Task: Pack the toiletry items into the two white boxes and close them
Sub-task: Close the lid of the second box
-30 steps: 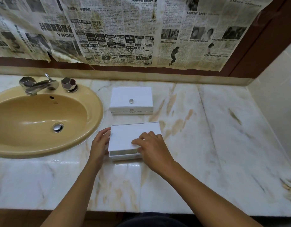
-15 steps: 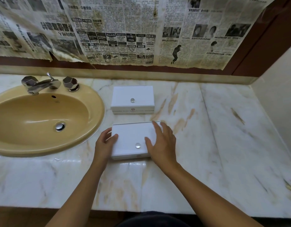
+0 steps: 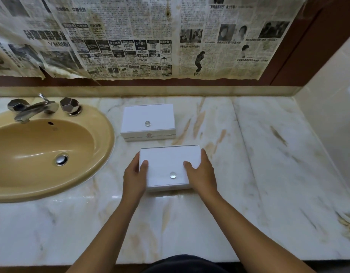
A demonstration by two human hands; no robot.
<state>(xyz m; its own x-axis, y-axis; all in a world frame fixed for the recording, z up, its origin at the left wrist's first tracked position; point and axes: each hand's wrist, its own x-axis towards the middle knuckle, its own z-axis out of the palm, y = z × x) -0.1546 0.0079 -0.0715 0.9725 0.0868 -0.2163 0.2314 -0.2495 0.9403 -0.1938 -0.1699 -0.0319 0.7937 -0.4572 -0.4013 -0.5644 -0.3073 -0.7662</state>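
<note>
A marble counter [image 3: 249,174] runs under a wall papered with old newspaper [image 3: 150,36]. Set into it at the left is a tan oval sink [image 3: 42,154] with a chrome faucet [image 3: 32,111]. Two closed white boxes lie right of the sink. The far box [image 3: 147,120] stands apart from both hands, with a clear knob on its lid. The near box [image 3: 168,164] sits between the hands: the left hand [image 3: 133,178] grips its left end, thumb curled onto the lid and fingers along the side; the right hand [image 3: 202,174] grips the right end likewise, thumb on the lid near the small clear knob [image 3: 172,174].
</note>
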